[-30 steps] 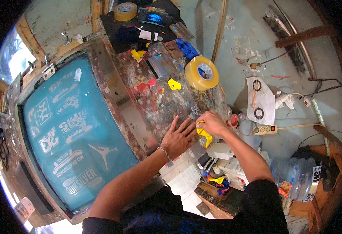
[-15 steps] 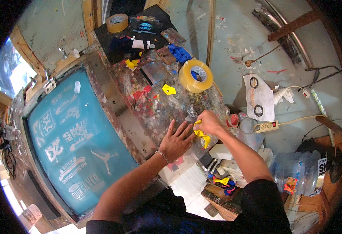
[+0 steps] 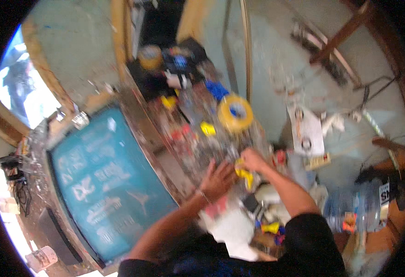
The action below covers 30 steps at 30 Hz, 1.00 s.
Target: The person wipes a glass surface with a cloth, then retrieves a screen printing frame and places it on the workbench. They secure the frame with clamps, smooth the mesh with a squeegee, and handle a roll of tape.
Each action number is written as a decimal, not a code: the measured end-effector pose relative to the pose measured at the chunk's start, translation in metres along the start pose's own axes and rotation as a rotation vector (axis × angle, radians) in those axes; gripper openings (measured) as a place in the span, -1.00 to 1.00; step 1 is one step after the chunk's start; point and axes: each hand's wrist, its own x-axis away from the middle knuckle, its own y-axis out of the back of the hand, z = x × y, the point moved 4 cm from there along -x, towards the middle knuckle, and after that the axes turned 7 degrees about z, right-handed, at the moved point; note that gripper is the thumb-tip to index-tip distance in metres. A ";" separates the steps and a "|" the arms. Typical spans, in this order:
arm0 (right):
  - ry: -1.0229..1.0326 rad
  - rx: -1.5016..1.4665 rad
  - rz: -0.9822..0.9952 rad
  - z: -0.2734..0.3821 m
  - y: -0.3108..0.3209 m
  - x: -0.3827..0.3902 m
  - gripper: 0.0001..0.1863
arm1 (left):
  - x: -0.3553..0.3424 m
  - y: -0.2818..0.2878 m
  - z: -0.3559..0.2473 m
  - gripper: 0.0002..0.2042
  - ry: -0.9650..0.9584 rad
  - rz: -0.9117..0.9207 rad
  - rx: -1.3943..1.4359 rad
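- Head view: the right hand (image 3: 254, 160) is curled around a yellow object (image 3: 245, 173) at the near edge of the paint-spattered tabletop (image 3: 197, 138).
- The left hand (image 3: 218, 179) lies spread flat just beside it.
- A yellow tape roll (image 3: 235, 113) sits farther back.
- A clear water jug (image 3: 355, 210) stands off the tabletop's right; its contents are too blurred to tell.

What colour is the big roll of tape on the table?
The roll of tape is yellow, with blue showing inside its hole; the head view shows it.

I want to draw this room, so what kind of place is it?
Probably a screen-printing workshop: a big teal printing screen in a wooden frame, a paint-spattered worktable and a roll of yellow tape near the person's hands.
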 end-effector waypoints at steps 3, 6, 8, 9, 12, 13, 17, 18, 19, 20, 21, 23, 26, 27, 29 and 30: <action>0.081 0.171 -0.045 -0.013 0.003 0.001 -0.40 | -0.008 -0.011 -0.009 -0.54 -0.009 -0.104 -0.050; -0.014 0.096 -0.040 -0.023 0.001 0.010 -0.30 | -0.005 0.011 -0.021 -0.52 -0.055 -0.105 0.053; -0.002 0.091 0.005 -0.016 0.014 0.008 -0.32 | 0.024 0.037 -0.025 -0.50 -0.078 -0.149 0.120; -0.005 0.074 0.040 -0.018 0.011 0.009 -0.33 | 0.043 0.049 -0.028 -0.48 -0.066 -0.152 0.186; -0.064 0.017 0.239 0.020 0.038 0.021 -0.24 | 0.136 0.081 -0.004 -0.45 -0.003 -0.183 0.345; -0.115 -0.075 0.225 0.008 0.045 0.018 -0.21 | 0.169 0.088 0.008 -0.45 0.024 -0.214 0.404; 0.140 0.046 -0.320 0.018 0.108 0.001 -0.45 | 0.301 0.130 0.034 -0.57 0.563 -0.342 0.481; 0.258 0.077 -0.560 0.015 0.114 -0.005 -0.39 | 0.326 0.134 0.035 -0.60 0.660 -0.386 0.465; 0.181 -0.036 -0.562 0.021 0.119 -0.015 -0.29 | 0.349 0.136 0.031 -0.64 0.773 -0.423 0.446; 0.107 -0.149 -0.556 0.036 0.124 -0.027 -0.14 | 0.367 0.136 0.022 -0.64 0.845 -0.462 0.476; 0.041 -0.108 -0.539 0.049 0.129 -0.036 -0.09 | 0.381 0.136 0.015 -0.65 0.911 -0.508 0.505; -0.079 -0.023 -0.494 0.071 0.131 -0.052 0.02 | 0.391 0.147 0.000 -0.69 0.996 -0.577 0.530; -0.160 0.360 -0.495 0.094 0.130 -0.066 0.06 | 0.388 0.154 -0.021 -0.69 1.056 -0.609 0.550; -0.116 0.313 -0.451 0.092 0.130 -0.069 0.02 | 0.387 0.151 -0.022 -0.69 1.064 -0.623 0.574; -0.033 0.216 -0.359 0.083 0.127 -0.076 -0.06 | 0.383 0.147 -0.025 -0.69 1.076 -0.647 0.623; -0.041 0.209 -0.360 0.082 0.128 -0.076 -0.12 | 0.377 0.150 -0.023 -0.68 1.101 -0.611 0.713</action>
